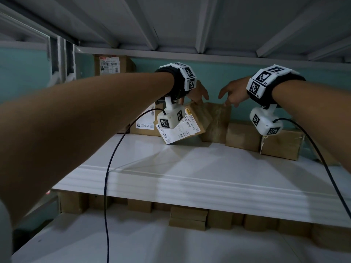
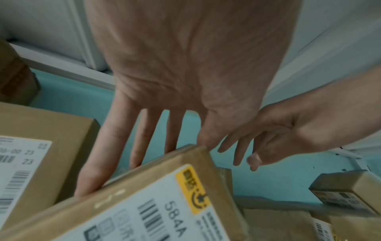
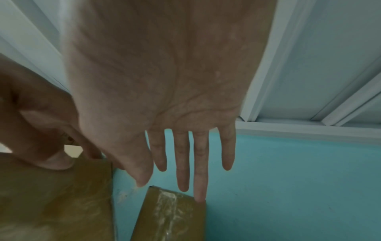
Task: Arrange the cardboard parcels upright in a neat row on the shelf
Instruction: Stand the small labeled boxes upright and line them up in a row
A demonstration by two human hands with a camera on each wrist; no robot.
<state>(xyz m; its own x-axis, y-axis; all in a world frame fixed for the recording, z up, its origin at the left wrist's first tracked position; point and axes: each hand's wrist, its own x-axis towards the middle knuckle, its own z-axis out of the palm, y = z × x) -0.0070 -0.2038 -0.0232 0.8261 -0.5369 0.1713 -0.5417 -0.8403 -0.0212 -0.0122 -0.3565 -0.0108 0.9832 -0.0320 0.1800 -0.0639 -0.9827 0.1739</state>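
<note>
Uprighting step: your left hand [image 1: 198, 92] pinches the tilted labelled parcel [image 1: 190, 122] at its top edge; your right hand [image 1: 231, 93], fingers straight, touches the taped parcel [image 1: 218, 118]. Next, stand the labelled parcel square beside it.

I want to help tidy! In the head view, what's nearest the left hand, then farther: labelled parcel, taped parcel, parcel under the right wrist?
1. labelled parcel: tilted, in the left hand's grip.
2. taped parcel: just to its right.
3. parcel under the right wrist: farther right.
</note>
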